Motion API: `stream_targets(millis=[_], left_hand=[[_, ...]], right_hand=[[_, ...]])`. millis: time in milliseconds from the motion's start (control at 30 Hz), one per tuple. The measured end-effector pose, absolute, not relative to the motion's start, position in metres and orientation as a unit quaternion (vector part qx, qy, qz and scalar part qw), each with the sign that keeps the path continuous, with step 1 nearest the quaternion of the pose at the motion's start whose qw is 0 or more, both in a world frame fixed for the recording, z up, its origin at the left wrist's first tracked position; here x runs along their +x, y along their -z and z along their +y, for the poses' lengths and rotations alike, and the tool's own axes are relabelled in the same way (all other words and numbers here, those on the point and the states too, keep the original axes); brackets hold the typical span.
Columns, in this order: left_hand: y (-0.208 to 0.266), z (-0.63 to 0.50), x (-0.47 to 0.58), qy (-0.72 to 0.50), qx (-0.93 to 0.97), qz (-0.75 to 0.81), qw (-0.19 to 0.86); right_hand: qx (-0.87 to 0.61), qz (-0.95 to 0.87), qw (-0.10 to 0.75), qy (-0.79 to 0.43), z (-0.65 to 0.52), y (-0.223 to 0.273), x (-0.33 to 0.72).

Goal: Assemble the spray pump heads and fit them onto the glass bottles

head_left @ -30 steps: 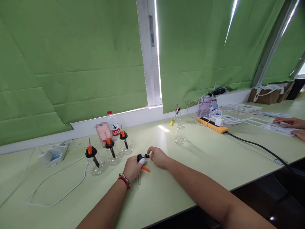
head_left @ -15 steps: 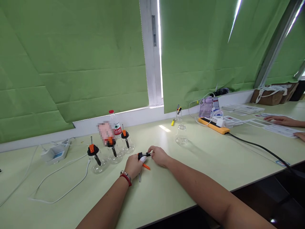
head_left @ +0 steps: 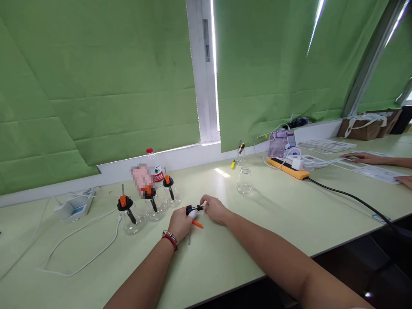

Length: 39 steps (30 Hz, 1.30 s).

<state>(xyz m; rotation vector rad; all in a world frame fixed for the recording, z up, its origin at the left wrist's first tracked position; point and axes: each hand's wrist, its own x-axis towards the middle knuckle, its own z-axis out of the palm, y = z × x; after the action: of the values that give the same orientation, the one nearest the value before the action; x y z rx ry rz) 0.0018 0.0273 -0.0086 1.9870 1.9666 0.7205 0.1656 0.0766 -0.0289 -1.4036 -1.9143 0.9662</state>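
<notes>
A black bottle-top fitting (head_left: 192, 209) lies sideways in my left hand (head_left: 180, 223), whose fingers are wrapped round it. At its slim right end, the fingertips of my right hand (head_left: 215, 210) are pinched together; what exactly they grip is too small to make out. Below the left hand, an orange strip (head_left: 197, 224) and a thin metal rod (head_left: 188, 239) stick out; whether they join the fitting is hidden. To the left stand three glass bottles (head_left: 137, 226) with black-and-orange tops and dark tubes inside. An uncapped glass bottle (head_left: 245, 184) stands beyond my right hand.
A red-capped water bottle (head_left: 158, 171) stands behind the topped bottles, beside a blurred pink patch. White cables and a white power strip (head_left: 75, 206) lie left. Rightward are a small glass bottle (head_left: 241, 159), an orange power strip (head_left: 288, 168), a purple bottle (head_left: 277, 146), papers and another person's hands (head_left: 363, 158).
My two hands and the fitting stay in nearly the same place. The view shifts very slightly, and the other person's hand on the right has moved a little left over the papers.
</notes>
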Motion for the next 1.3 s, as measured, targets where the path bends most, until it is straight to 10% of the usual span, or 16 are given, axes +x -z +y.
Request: stream_targets(millis=[1300], left_hand=[[0.0093,0.0277,0.0017,-0.24,0.684,0.677,0.126]], right_hand=[[-0.53,-0.712,0.301,-0.349,0.0725,0.028,0.1651]])
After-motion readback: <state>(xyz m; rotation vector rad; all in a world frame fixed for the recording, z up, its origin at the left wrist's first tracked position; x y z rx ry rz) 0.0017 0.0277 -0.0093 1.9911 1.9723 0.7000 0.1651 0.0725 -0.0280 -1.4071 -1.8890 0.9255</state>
